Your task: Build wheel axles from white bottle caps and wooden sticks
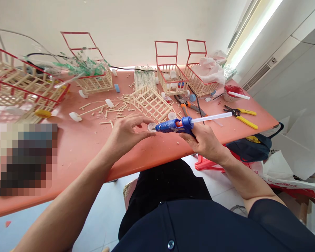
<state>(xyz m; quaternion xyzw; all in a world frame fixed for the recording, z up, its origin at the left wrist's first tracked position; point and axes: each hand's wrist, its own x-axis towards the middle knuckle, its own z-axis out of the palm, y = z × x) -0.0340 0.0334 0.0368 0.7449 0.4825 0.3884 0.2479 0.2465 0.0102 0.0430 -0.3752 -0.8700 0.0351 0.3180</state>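
Note:
My right hand (206,140) grips a blue hot glue gun (170,126), and a long clear glue stick (212,117) sticks out of its back end. The gun's nozzle points left, at a small white bottle cap (151,127). Thumb and fingertips of my left hand (128,131) pinch that cap just above the table. Right behind the gun, another white cap (171,115) lies by a small basket frame of wooden sticks (152,103), which is tipped on its side.
Several finished stick carts with red handles, one a tall-handled cart (170,75), line the wall. Cut sticks (115,110) litter the pink table (89,157). Orange-handled pliers (185,106), yellow-handled wire strippers (243,117) and a red-lined cup (235,93) are at right. A cable runs along the back.

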